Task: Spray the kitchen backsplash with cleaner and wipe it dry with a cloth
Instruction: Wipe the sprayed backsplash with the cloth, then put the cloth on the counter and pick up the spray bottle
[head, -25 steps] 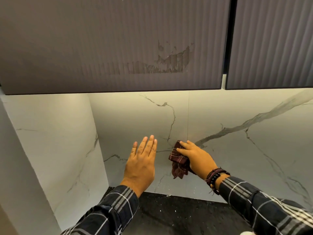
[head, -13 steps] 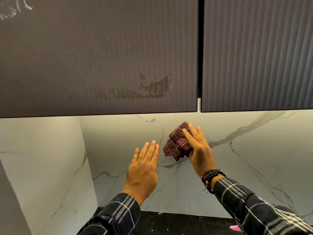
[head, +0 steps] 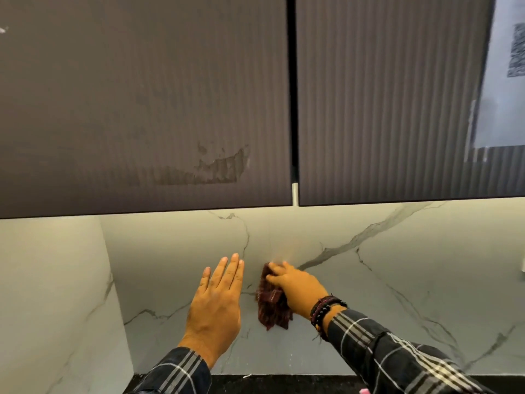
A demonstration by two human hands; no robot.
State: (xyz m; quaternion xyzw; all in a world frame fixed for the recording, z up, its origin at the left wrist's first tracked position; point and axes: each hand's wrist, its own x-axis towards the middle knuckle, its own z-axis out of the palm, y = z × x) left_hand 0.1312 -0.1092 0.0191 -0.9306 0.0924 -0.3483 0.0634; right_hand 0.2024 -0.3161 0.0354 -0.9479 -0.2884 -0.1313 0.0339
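Our right hand [head: 298, 288] grips the bunched cloth [head: 271, 305] against the backsplash [head: 397, 280], just right of our left hand [head: 216, 308] (flat, fingers straight, holding nothing). Dark ribbed cabinets [head: 142, 109] overhang right above; black counter [head: 270, 383] below. Beaded bracelets [head: 324, 308] on right wrist.

Both arms wore dark plaid sleeves with pale grey and white stripes: left sleeve [head: 176, 373], right sleeve [head: 397, 356]. Dark beaded bracelets [head: 324, 308] circled the wrist behind the right hand [head: 298, 288].
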